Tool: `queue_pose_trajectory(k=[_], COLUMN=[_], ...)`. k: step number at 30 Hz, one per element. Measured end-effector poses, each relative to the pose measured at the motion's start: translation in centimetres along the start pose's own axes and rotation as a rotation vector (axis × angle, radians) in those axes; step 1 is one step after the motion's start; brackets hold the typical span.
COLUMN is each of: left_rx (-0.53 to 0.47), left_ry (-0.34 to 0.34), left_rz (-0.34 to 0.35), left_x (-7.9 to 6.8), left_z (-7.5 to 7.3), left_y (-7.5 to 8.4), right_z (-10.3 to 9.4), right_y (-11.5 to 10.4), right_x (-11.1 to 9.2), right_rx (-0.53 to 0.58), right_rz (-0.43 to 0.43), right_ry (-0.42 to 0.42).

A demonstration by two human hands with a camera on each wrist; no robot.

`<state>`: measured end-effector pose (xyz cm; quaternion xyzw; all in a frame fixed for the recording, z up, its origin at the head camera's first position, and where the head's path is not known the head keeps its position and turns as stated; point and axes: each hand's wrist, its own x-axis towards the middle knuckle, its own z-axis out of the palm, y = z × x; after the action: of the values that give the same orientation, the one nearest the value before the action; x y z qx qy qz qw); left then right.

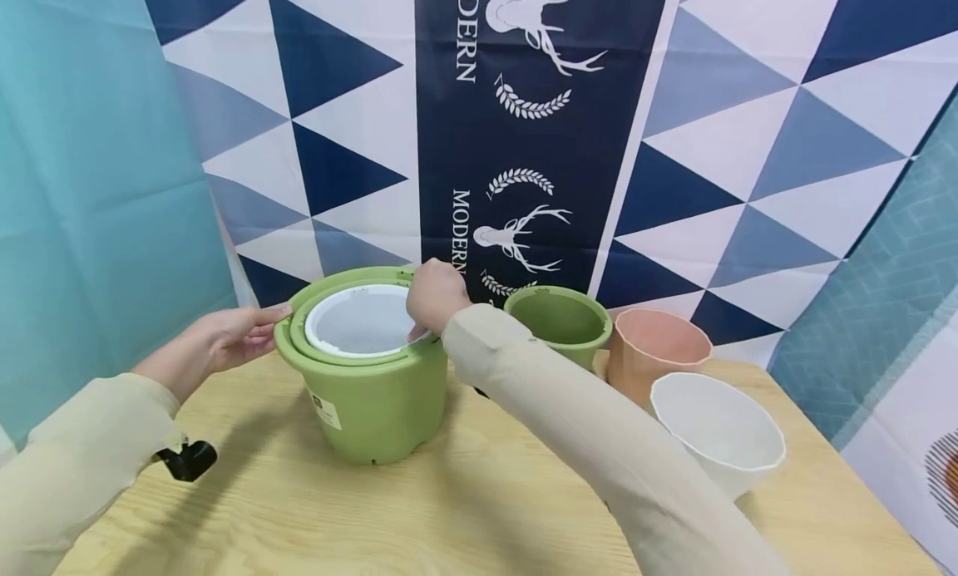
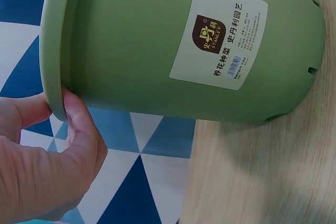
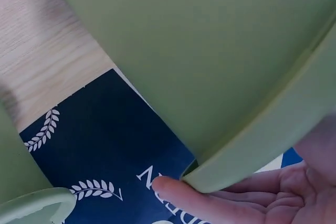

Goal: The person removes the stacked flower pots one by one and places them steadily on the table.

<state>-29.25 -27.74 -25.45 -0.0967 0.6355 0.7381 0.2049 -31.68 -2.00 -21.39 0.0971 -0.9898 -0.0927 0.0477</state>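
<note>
A large green flowerpot [image 1: 374, 410] stands on the table, with a paper label [image 2: 223, 35] on its side. Nested inside it are another green pot [image 1: 299, 335] and a white flowerpot [image 1: 359, 318], their rims showing as rings. At the left, my left hand [image 1: 243, 335] pinches the outer rim of the large pot between thumb and fingers. Across the opening, my right hand [image 1: 437, 297] grips the white pot's right edge, one digit dipping inside it. In the right wrist view, the large pot's rim covers part of my right hand [image 3: 268, 200].
To the right stand a smaller green pot [image 1: 569, 318], a salmon-pink pot [image 1: 651, 352] and a tilted white pot [image 1: 718, 435] in a row. My right forearm passes in front of them. A patterned curtain [image 1: 524, 144] hangs behind the wooden table [image 1: 359, 526].
</note>
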Motion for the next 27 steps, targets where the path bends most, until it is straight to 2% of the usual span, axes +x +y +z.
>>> queue_pose_trajectory(k=[6,11,13,18,24,27], left_rx=[0.000,0.002,-0.009,-0.012,0.008,0.004], left_ry=[-0.004,-0.003,0.000,0.011,0.014,0.010], left_rz=[-0.003,-0.005,-0.007,-0.021,-0.029,-0.020], left_x=[0.0,-0.3,-0.3,-0.2,-0.1,-0.3], left_z=[0.1,0.0,0.1,0.1,0.1,0.1], left_y=[0.9,1.3,1.4,1.3,0.5,0.7], right_z=[-0.4,-0.2,-0.1,0.3,1.2,0.8], right_y=[-0.5,-1.6,-1.6,-1.4,-2.0,-2.1], right_x=[0.2,0.7,0.8,0.9,0.6,0.7], right_rx=[0.105,0.059,0.023,0.027,0.003,-0.001], right_rz=[0.109,0.175,0.175,0.143,0.168,0.174], right_ry=[0.035,0.078,0.096,0.096,0.087,0.079])
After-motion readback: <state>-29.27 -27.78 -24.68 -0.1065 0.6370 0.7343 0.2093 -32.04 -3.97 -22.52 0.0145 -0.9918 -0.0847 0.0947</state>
